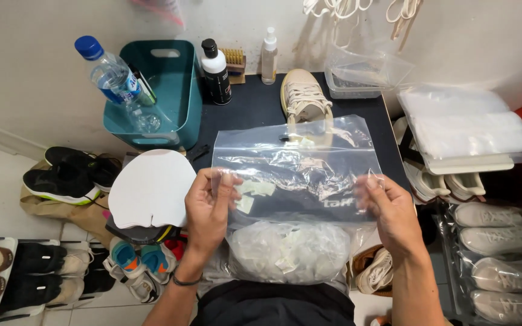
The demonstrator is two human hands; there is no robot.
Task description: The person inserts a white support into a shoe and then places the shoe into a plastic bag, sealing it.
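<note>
My left hand (209, 205) and my right hand (388, 211) hold up a clear plastic zip bag (294, 166) by its two lower corners, spread flat in front of me. Through the bag I see a beige sneaker (303, 96) standing on the dark table (255, 111). Below the held bag, near my lap, lies a crumpled wad of clear plastic with small paper slips (285, 250).
A teal basket (173, 90) holds a water bottle (113, 75). A black bottle with white label (217, 72), a brush (235, 60) and a spray bottle (268, 55) stand at the wall. A stack of clear bags (463, 127) lies right. Bagged shoes (496, 241) fill the right shelves; several shoes sit on the floor left.
</note>
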